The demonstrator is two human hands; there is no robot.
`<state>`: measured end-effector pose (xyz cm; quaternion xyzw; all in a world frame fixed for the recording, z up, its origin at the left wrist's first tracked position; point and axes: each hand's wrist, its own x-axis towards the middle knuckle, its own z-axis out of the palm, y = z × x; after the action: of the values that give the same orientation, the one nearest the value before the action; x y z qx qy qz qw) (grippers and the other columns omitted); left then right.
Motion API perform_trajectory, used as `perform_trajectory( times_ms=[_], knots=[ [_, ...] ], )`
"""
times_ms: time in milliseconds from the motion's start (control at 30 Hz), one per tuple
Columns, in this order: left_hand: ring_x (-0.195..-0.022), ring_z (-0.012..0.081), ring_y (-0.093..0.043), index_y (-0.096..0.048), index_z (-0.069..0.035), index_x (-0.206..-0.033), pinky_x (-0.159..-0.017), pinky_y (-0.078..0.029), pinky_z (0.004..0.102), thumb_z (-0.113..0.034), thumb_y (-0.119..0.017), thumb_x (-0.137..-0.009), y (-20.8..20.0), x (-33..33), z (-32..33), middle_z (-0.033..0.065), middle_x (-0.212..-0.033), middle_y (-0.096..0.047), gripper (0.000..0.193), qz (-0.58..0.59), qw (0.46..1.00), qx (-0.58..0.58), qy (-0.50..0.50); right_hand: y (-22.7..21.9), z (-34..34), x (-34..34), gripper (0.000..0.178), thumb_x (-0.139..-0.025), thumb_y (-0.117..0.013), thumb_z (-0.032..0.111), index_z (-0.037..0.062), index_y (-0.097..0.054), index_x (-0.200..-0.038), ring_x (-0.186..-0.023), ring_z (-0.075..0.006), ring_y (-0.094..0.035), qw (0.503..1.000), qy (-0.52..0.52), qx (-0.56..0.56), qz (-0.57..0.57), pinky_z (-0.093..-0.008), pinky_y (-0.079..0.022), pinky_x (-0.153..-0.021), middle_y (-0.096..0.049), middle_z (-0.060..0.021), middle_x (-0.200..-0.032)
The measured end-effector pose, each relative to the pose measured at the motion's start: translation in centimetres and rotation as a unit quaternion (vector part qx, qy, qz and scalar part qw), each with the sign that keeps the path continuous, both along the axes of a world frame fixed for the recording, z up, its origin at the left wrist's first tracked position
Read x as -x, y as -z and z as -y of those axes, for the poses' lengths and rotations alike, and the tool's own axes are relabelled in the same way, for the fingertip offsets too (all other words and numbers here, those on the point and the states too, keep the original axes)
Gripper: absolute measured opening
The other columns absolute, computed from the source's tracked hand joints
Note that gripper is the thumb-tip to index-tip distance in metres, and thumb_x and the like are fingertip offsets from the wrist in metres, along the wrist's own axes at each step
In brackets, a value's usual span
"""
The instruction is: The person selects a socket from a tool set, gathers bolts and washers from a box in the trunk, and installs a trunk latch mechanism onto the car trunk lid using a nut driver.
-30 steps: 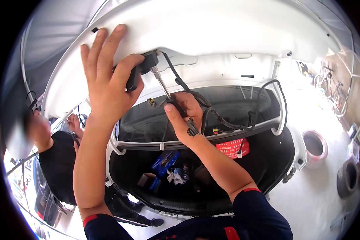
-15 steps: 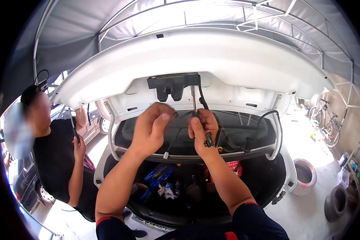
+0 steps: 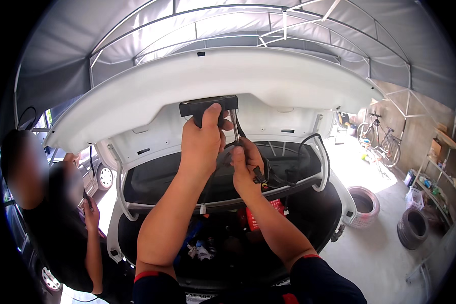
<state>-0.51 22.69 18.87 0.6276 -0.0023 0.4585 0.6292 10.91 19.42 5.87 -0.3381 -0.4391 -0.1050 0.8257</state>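
A black trunk latch (image 3: 228, 102) is at the lower edge of the raised white trunk lid (image 3: 142, 101). My left hand (image 3: 201, 147) is closed around the latch's lower body, with the thumb up along its front; some of the fingers are hidden behind it. Just to the right, my right hand (image 3: 246, 169) grips a screwdriver (image 3: 235, 121), its bright shaft upright and reaching the latch's right end. Most of the handle is hidden by the fingers. Beside the right wrist hangs a black wire connector (image 3: 259, 175), on a dark cable bundle (image 3: 281, 178).
Below the lid, the open trunk (image 3: 309, 223) holds a red package (image 3: 268, 215) and crumpled white and blue items. At the left stands a co-worker (image 3: 61, 238) in black, holding a slim dark tool (image 3: 87, 201). Tyres (image 3: 362, 207), shelves (image 3: 441, 177) and bicycles (image 3: 377, 134) are at the right.
My left hand has risen from below the latch and closed on it. My right hand keeps the screwdriver at the latch's right end. The whole view has swung to the right.
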Motion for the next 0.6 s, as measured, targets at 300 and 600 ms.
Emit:
perform_trajectory(
  times_ms=[300,600],
  knots=[
    [-0.043,0.0097,-0.044,-0.069,0.003,-0.098,-0.04,-0.032,0.0279,-0.037,-0.059,-0.101,-0.1,-0.9,-0.6,0.0106,-0.075,-0.068,0.041,-0.002,0.998,-0.041,-0.05,-0.6,0.2,-0.3,0.056,-0.112,-0.04,0.051,0.0003,-0.065,-0.112,-0.059,-0.0083,-0.045,0.995,-0.067,0.078,0.0,-0.0253,-0.035,-0.053,-0.053,0.0012,-0.073],
    [-0.049,0.0098,-0.044,-0.07,0.001,-0.105,-0.048,-0.034,0.028,-0.049,-0.06,-0.098,-0.5,0.0,0.0,0.0083,-0.08,-0.069,0.052,-0.064,0.992,-0.065,-0.087,0.3,-1.5,-2.2,0.048,-0.109,-0.053,0.046,0.0004,-0.064,-0.12,-0.06,-0.0083,-0.045,0.88,-0.472,-0.03,-0.048,-0.0218,-0.035,-0.051,-0.056,0.0002,-0.076]
  ],
)
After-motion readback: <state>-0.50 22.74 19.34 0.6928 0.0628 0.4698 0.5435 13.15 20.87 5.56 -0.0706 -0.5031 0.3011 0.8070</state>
